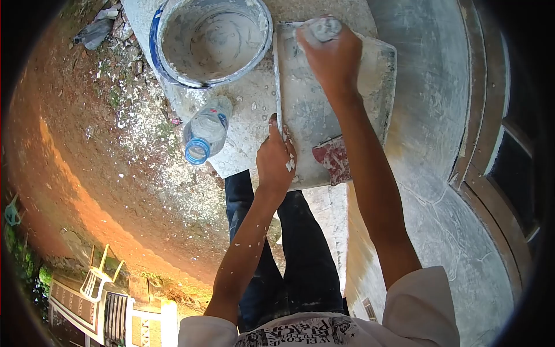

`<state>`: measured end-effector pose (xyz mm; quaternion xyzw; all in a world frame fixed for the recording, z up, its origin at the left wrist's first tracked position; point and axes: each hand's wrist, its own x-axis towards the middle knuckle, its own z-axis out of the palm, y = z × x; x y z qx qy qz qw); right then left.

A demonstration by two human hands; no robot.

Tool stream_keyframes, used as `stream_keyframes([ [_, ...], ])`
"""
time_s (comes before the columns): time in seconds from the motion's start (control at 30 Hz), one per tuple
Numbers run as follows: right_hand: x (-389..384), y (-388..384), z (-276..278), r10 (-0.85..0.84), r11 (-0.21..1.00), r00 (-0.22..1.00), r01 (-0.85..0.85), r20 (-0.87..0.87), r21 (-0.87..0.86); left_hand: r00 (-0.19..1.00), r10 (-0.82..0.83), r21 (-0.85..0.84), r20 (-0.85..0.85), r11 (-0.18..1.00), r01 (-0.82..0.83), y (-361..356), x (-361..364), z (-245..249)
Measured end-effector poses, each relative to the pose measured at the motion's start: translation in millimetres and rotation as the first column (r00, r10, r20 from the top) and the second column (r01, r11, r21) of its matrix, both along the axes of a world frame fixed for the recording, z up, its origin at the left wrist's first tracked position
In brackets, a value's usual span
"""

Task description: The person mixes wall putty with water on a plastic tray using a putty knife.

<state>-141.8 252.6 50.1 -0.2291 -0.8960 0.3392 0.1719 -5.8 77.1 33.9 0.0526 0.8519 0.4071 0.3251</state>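
My left hand (276,156) is closed on the near left edge of a flat, rectangular grey panel (306,110), with the index finger stretched along that edge. White flecks stick to its fingers. Over the panel's far end, my right hand (338,58) is wrapped round a rounded grey-white thing (325,29); I cannot tell what kind of thing it is. A ragged dark red piece (333,160), marked with white, lies at the panel's near side, below my right forearm.
Left of the panel stands a blue-rimmed bucket (211,43) coated inside with pale residue. A clear plastic bottle (209,127) with a blue neck ring lies near the worktop's (245,104) left edge. White-spattered soil (150,133) borders the left, and a grey concrete floor (428,115) the right.
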Motion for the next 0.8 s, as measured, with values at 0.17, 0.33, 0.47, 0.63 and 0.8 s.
stream_keyframes([
  [0.17,3,13,6,0.011,0.999,0.991,-0.015,-0.135,-0.034,0.999,-0.009,0.007,-0.044,1.000,0.010,0,-4,-1],
  [0.33,-1,12,0,0.079,0.993,0.990,-0.067,-0.120,0.097,1.000,0.021,0.000,-0.021,1.000,-0.021,2,-11,-3],
  [0.47,4,17,-10,0.050,0.997,0.991,-0.043,-0.121,0.061,0.999,0.005,0.010,0.048,1.000,-0.006,5,-7,3],
  [0.63,10,9,-6,-0.002,1.000,0.990,0.002,-0.141,0.004,0.999,0.029,-0.008,0.032,1.000,-0.029,-2,-2,-1],
  [0.8,10,23,7,-0.069,0.988,0.984,0.045,-0.166,-0.145,1.000,0.013,-0.015,0.020,1.000,-0.013,0,-4,0],
])
